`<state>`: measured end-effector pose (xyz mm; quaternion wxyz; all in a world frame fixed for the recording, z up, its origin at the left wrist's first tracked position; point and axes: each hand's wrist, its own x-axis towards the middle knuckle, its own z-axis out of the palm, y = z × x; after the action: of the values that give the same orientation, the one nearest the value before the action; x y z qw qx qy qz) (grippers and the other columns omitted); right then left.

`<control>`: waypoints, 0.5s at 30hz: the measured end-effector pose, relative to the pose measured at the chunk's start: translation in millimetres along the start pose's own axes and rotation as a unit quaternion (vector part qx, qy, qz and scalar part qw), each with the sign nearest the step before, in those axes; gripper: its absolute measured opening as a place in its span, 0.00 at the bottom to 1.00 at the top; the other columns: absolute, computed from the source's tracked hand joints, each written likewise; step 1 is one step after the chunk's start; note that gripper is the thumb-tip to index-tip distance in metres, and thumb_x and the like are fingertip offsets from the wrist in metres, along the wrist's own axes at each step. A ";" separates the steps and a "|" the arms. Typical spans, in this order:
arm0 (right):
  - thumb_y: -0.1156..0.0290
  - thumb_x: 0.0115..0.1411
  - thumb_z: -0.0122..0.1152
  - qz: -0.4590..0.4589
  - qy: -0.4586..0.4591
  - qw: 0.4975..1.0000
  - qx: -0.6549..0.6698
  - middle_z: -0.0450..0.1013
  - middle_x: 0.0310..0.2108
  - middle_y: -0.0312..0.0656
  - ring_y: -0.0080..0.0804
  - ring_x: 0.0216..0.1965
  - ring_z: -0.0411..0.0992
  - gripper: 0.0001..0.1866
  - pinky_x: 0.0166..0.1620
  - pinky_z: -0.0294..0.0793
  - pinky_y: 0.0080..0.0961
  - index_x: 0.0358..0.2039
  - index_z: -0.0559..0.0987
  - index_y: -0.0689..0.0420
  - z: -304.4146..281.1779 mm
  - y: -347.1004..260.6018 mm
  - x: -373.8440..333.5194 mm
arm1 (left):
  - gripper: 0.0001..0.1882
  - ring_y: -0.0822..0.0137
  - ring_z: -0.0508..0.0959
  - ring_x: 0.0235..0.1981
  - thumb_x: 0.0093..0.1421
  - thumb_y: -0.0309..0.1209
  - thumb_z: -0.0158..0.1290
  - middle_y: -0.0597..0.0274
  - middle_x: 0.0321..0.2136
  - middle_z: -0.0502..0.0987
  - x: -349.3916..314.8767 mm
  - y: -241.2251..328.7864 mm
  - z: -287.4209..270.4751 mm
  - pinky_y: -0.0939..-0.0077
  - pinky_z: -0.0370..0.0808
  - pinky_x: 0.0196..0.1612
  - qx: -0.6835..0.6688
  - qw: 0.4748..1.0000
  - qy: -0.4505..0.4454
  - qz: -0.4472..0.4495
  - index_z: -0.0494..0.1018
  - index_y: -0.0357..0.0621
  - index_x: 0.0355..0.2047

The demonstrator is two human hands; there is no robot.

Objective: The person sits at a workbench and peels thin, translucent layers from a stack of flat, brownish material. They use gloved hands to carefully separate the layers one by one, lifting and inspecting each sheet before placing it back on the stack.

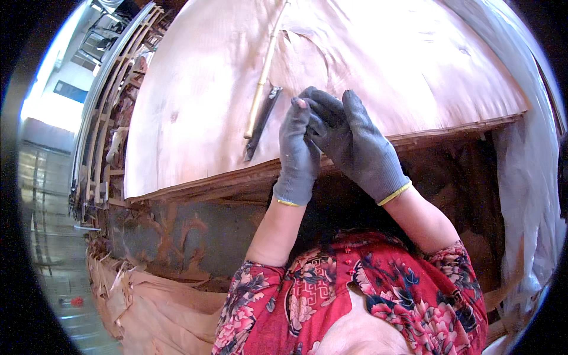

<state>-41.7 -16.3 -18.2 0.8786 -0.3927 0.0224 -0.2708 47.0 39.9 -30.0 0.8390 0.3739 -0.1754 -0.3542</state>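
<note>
Both my hands wear grey knit gloves with yellow cuffs and meet over the near edge of a large pale veneer sheet (414,65). My left hand (297,154) points its fingers up, and a pink fingertip shows at the top. My right hand (357,145) curls its fingers around the left hand's fingertips and pinches the glove there. Just left of the hands a dark flat blade (261,125) lies on the sheet beside a long thin pale stick (261,74). Neither hand touches them.
The sheet tops a thick stack of veneer (225,186) with a rough dark front. Wooden racks (109,112) stand at the left. Torn veneer scraps (148,302) pile up at the lower left. White plastic sheeting (526,177) hangs at the right.
</note>
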 end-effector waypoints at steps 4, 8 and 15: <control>0.59 0.66 0.36 -0.082 -0.041 0.943 -0.321 0.65 0.52 0.43 0.30 0.52 0.63 0.23 0.59 0.56 0.26 0.52 0.64 0.64 0.3 14.4 4.6 | 0.14 0.72 0.74 0.32 0.60 0.37 0.49 0.62 0.30 0.74 -3.2 15.8 10.8 0.79 0.71 0.39 0.152 0.984 0.081 0.043 0.72 0.37 0.36; 0.57 0.65 0.37 -0.017 -0.045 0.996 -0.076 0.67 0.45 0.40 0.26 0.46 0.64 0.23 0.54 0.59 0.22 0.48 0.68 0.63 7.4 23.3 44.7 | 0.12 0.72 0.72 0.27 0.62 0.36 0.45 0.64 0.27 0.74 45.8 21.1 -10.6 0.79 0.69 0.31 0.198 0.973 0.100 0.063 0.72 0.39 0.32; 0.48 0.64 0.38 -0.023 0.055 0.998 -0.037 0.71 0.37 0.36 0.18 0.39 0.66 0.28 0.46 0.64 0.16 0.45 0.72 0.63 41.3 16.6 86.7 | 0.17 0.64 0.76 0.25 0.61 0.37 0.42 0.50 0.23 0.77 150.0 62.5 -35.3 0.70 0.72 0.28 0.670 0.706 0.197 0.122 0.75 0.38 0.27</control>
<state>50.2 -22.1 13.7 0.8544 -0.4097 0.0714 -0.3115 198.8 -21.8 -1.9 0.4192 0.8741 -0.2417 0.0434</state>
